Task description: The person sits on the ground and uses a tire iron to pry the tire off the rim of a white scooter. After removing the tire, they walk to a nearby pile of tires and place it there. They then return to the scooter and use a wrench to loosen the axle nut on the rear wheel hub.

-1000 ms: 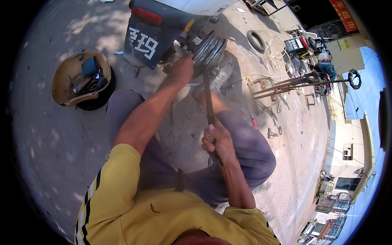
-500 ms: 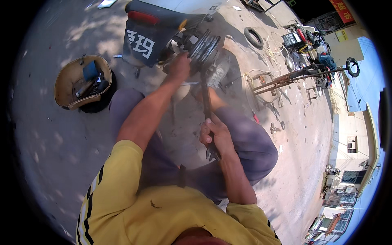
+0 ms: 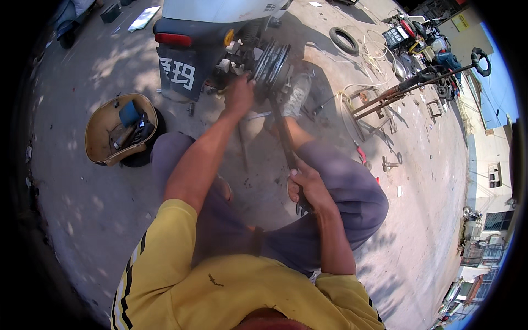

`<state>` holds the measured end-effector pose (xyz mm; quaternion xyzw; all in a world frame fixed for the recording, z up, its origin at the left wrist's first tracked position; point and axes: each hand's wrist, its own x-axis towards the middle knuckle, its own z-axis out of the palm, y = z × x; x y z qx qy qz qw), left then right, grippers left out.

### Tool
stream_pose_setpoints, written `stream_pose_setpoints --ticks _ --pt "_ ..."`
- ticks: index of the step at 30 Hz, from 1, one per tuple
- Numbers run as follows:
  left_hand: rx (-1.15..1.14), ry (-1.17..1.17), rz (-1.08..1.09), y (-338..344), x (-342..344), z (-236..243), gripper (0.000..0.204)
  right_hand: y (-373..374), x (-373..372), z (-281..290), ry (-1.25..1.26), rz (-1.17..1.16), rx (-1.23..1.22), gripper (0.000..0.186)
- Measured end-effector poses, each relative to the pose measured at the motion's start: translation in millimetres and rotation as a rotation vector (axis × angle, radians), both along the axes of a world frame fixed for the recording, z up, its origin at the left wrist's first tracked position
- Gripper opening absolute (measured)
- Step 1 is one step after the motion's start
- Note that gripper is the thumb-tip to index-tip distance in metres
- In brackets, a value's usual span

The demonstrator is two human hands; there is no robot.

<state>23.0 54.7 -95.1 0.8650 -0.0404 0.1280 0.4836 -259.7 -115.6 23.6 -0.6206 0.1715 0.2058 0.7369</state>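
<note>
A bare metal wheel rim (image 3: pixel 273 61) sits at the rear of a white scooter (image 3: pixel 214 10), with no tyre around it. My left hand (image 3: pixel 240 98) is closed at the rim's left side; what its fingers hold is hidden. A long dark metal bar (image 3: pixel 284 136) runs from the rim's lower edge down toward my lap. My right hand (image 3: pixel 307 186) is wrapped around the bar near its lower end, where a notched jaw sticks out below the fist. Close to the rim stands my shoe (image 3: pixel 297 96).
A tan scooter seat bucket (image 3: pixel 94 144) holding tools lies at left. Right of my legs are a rusty metal stand (image 3: pixel 379 107), a red-handled tool (image 3: pixel 361 154) and a metal fitting (image 3: pixel 389 164). Farther off lie a loose tyre (image 3: pixel 344 42) and coiled pale hose (image 3: pixel 375 54).
The view has shifted, bringing more of the scooter's rear into sight. The bar's lower end and my right hand have swung slightly right. My left hand stays at the rim.
</note>
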Motion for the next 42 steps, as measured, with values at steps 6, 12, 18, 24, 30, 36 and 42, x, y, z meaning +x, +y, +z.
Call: stream_pose_setpoints --ticks 6,12,18,24,30,36,42 --pt "-0.010 0.042 -0.007 -1.9 -1.5 5.3 0.039 32.2 -3.2 2.3 -0.006 -0.057 0.065 0.055" --pt "-0.016 -0.015 -0.001 -1.8 2.6 1.1 0.040 27.1 -7.2 3.2 0.009 -0.082 0.295 0.057" --pt "-0.038 -0.017 0.052 -10.0 0.8 -2.1 0.042 34.9 -11.7 -2.7 0.078 -0.157 0.392 0.054" --pt "-0.012 -0.019 0.058 -8.9 -2.1 2.6 0.041 44.8 -10.6 9.6 0.095 -0.200 0.414 0.054" --pt "0.001 -0.014 0.087 -11.4 -5.7 11.7 0.042 52.1 -8.1 23.8 0.086 -0.220 0.445 0.054" --pt "-0.010 0.014 0.088 -15.9 -10.8 15.1 0.044 70.5 -7.5 31.3 0.091 -0.272 0.474 0.054" --pt "-0.008 0.033 0.064 -11.4 -1.2 17.4 0.046 55.9 -6.3 27.2 0.064 -0.232 0.389 0.045"
